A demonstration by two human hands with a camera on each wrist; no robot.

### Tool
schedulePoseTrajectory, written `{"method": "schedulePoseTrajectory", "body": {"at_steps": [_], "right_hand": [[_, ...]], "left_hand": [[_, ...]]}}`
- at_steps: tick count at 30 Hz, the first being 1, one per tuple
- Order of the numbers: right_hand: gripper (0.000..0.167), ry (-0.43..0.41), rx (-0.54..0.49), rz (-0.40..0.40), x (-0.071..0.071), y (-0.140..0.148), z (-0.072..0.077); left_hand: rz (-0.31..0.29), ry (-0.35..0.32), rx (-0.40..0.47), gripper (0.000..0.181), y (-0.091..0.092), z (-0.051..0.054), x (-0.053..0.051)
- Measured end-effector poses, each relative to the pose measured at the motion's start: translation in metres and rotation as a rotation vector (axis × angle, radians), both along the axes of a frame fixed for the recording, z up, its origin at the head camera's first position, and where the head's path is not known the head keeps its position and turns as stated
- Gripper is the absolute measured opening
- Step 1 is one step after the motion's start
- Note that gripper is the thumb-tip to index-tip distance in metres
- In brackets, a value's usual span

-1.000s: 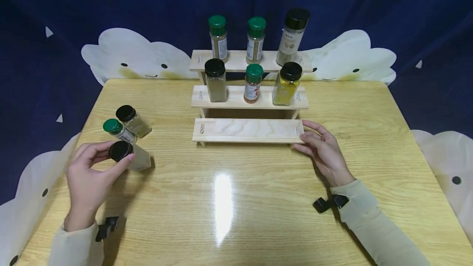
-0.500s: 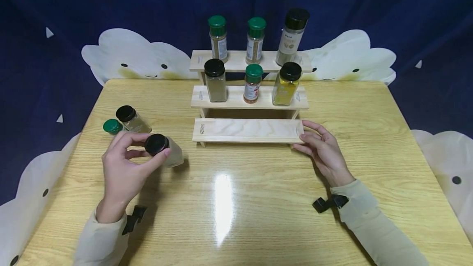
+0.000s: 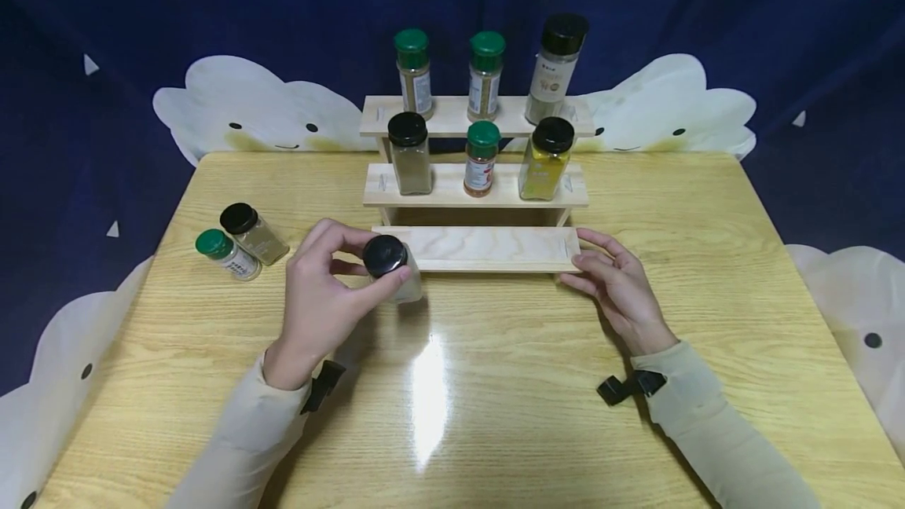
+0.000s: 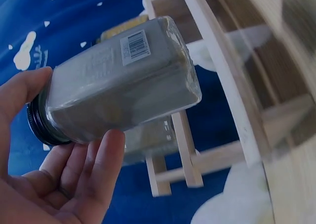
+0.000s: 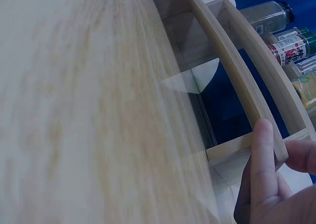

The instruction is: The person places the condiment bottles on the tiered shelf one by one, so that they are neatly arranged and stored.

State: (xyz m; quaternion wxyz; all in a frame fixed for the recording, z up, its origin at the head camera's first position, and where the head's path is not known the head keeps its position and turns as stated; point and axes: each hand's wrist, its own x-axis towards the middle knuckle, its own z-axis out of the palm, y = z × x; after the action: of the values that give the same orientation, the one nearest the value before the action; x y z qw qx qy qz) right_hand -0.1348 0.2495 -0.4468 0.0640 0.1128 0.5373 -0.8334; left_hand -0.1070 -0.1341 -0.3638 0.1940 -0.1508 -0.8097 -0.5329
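Note:
My left hand (image 3: pixel 321 297) grips a square glass spice jar (image 3: pixel 408 289) near its black lid (image 3: pixel 384 256). The jar is raised by the left end of the lowest step of the wooden spice rack (image 3: pixel 488 250). In the left wrist view, thumb and fingers hold the spice jar (image 4: pixel 123 80) around its neck, and a barcode sticker (image 4: pixel 136 47) shows on its side. At the rack's lowest step, my right hand (image 3: pixel 615 289) pinches the right end. The right wrist view has that hand's fingers on both sides of the board (image 5: pixel 247 90).
On the top step stand two green-capped jars (image 3: pixel 415 89) and a taller black-capped one (image 3: pixel 554 81). The middle step holds a grey-brown jar (image 3: pixel 412 167), a small green-capped jar (image 3: pixel 480 171) and a yellow jar (image 3: pixel 543 171). Two jars (image 3: pixel 240 261) remain on the table's left.
My left hand has carried the black-lidded spice jar rightward, from beside the two jars on the left to the rack's lowest step. The right hand keeps its place on the rack.

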Motion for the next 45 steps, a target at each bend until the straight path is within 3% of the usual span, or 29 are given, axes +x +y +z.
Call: {"method": "schedulePoseTrajectory", "body": {"at_steps": [16,29,45], "right_hand": [[0.039,-0.002,0.013,0.004,0.000,0.001,0.000],[0.039,-0.001,-0.013,0.005,0.001,0.000,0.002],[0.039,0.004,-0.015,0.005,0.001,0.000,0.000]], "left_hand": [[-0.102,-0.001,0.017,0.039,0.057,0.010,-0.020],[-0.136,-0.054,-0.005,0.039,0.098,0.014,-0.035],[-0.166,-0.037,-0.057,0.040,0.136,0.012,-0.047]]}}
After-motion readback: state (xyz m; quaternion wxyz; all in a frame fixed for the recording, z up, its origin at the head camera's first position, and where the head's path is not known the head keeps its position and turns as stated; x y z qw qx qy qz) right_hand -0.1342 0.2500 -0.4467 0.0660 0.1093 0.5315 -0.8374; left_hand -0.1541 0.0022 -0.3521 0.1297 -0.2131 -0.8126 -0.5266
